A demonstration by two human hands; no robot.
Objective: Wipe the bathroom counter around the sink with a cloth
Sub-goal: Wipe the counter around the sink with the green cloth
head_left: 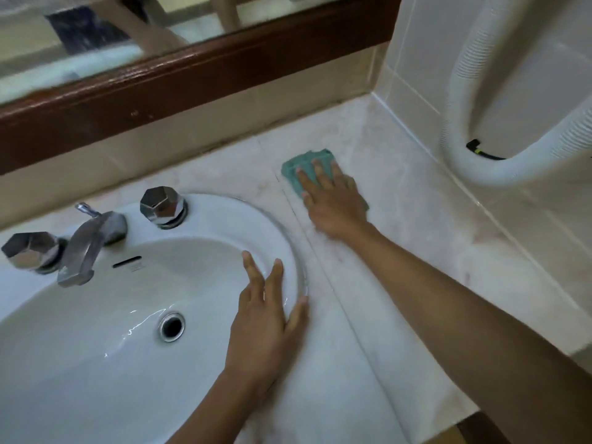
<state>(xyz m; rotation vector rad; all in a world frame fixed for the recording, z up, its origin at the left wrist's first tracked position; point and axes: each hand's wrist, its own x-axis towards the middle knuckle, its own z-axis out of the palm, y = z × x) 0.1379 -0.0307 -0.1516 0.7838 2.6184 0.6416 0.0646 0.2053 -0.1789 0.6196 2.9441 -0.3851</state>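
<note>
A folded teal cloth [296, 169] lies on the pale marble counter [416, 219], right of the white sink [208, 219]. My right hand [333, 200] presses flat on the cloth with straight fingers, covering most of it. My left hand [269, 309] rests with straight fingers on the sink's right rim, holding nothing.
A chrome tap [86, 245] with two faceted knobs [161, 205] [30, 251] stands at the back of the sink. A wood-framed mirror [192, 75] runs along the back wall. A white ribbed hose [461, 123] hangs against the tiled right wall above the counter.
</note>
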